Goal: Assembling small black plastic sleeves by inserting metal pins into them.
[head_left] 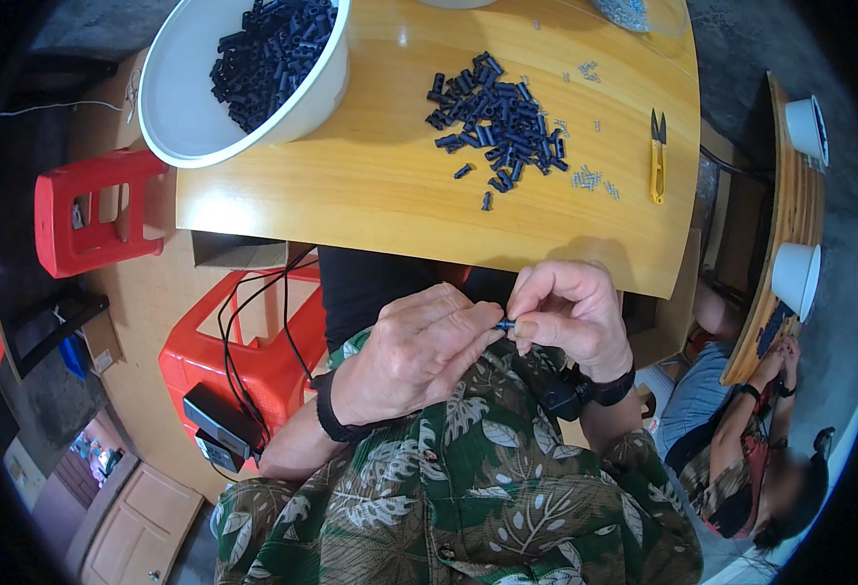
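Note:
In front of my chest, just off the table's near edge, both hands meet over one small black plastic tube-shaped part. My left hand pinches one end of it between thumb and fingers. The fingertips of my right hand close on the other end; whether a small metal piece is also between them I cannot make out. On the table lies a loose pile of similar black parts. Small silvery metal pieces are scattered to its right.
A white tub full of black parts stands at the table's left. Yellow-handled snips lie at the right. Red stools and black cables are on the left. Another person works at a wooden table on the right.

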A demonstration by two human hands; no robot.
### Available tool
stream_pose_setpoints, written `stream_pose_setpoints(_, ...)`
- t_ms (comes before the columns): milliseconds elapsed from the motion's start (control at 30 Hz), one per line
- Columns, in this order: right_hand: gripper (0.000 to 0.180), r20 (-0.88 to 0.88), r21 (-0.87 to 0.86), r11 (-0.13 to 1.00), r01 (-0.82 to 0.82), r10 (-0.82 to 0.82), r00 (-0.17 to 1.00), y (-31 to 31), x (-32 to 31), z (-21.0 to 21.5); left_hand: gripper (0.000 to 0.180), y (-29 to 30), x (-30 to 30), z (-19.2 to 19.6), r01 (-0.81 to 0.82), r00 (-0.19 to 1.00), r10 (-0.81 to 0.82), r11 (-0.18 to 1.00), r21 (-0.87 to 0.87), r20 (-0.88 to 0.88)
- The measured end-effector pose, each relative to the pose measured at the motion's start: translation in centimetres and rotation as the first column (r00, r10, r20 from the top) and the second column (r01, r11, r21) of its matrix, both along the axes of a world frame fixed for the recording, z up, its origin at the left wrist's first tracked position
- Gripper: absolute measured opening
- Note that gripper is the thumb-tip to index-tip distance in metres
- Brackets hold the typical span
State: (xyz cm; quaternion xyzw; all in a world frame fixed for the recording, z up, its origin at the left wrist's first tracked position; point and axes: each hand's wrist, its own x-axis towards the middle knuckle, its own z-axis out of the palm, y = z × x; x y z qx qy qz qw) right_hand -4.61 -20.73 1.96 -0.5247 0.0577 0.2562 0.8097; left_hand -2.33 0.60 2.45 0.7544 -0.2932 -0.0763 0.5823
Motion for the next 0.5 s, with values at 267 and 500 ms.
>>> stream_pose_setpoints(267,0.007,-0.001,-0.034,0.999,-0.01,0.01,1.0,0.22,-0.07,-0.32,0.024,0.1,-0.07,-0.18,-0.006,1.0,0.006,1.0,0.023,0.016)
stream_pose_setpoints(500,0.005,0.04,-0.068,0.995,0.076,-0.073,0.997,0.91,-0.43,0.35,0.022,-0.03,-0.22,-0.01,-0.052,0.997,0.053,0.998,0.03,-0.051)
